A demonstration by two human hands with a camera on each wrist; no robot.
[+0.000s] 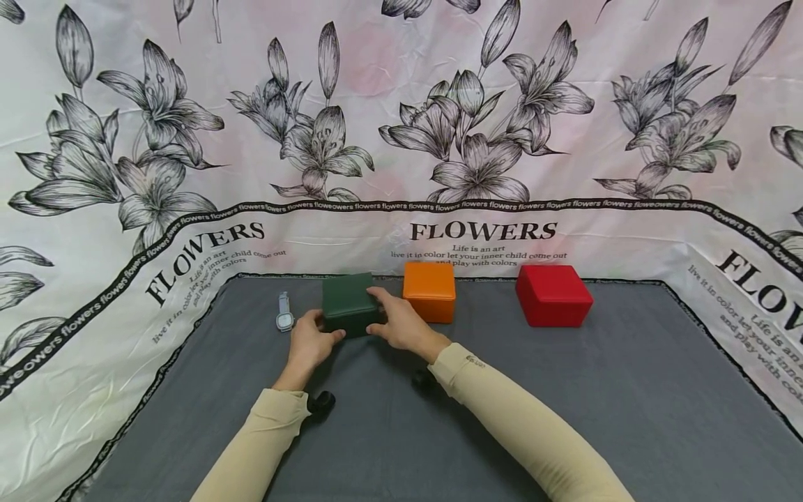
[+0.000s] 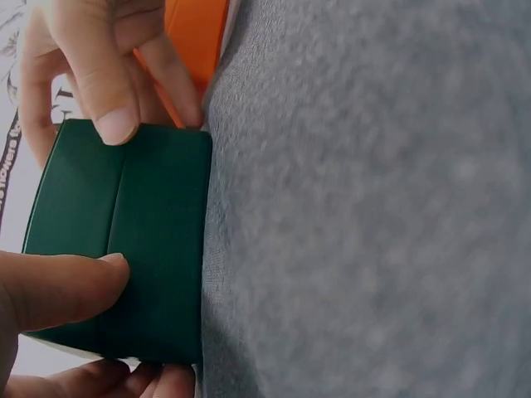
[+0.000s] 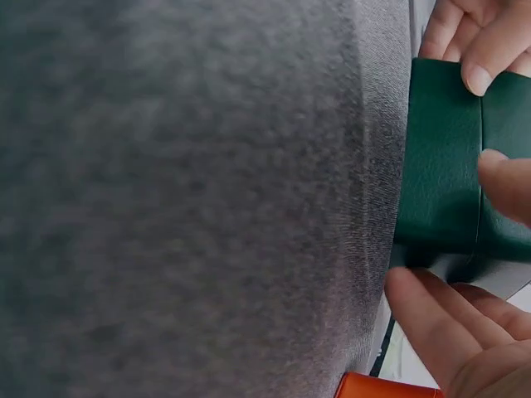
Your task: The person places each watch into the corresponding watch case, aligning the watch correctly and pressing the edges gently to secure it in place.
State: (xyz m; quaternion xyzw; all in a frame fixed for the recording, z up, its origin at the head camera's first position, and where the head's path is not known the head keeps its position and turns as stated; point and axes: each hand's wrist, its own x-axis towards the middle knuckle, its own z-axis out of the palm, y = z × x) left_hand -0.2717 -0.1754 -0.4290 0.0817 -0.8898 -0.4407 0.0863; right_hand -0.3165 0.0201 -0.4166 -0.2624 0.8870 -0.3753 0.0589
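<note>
A dark green box point(image 1: 348, 305) with a lid seam around it sits on the grey tabletop, its lid down. My left hand point(image 1: 311, 343) holds its left side, thumb on the front face and fingers along the side. From the right, my right hand point(image 1: 401, 321) grips the box, thumb at the front and fingers on the side and top edge. In the left wrist view the left thumb point(image 2: 75, 286) lies across the seam. The right thumb point(image 3: 508, 184) rests near the seam in the right wrist view. A silver wristwatch point(image 1: 285, 315) lies left of the box.
An orange box point(image 1: 429, 293) stands just right of the green one, close to my right hand. Farther right is a red box point(image 1: 555, 296). A white flower-printed cloth point(image 1: 351, 237) hangs behind the grey table surface point(image 1: 389, 432) and along its sides.
</note>
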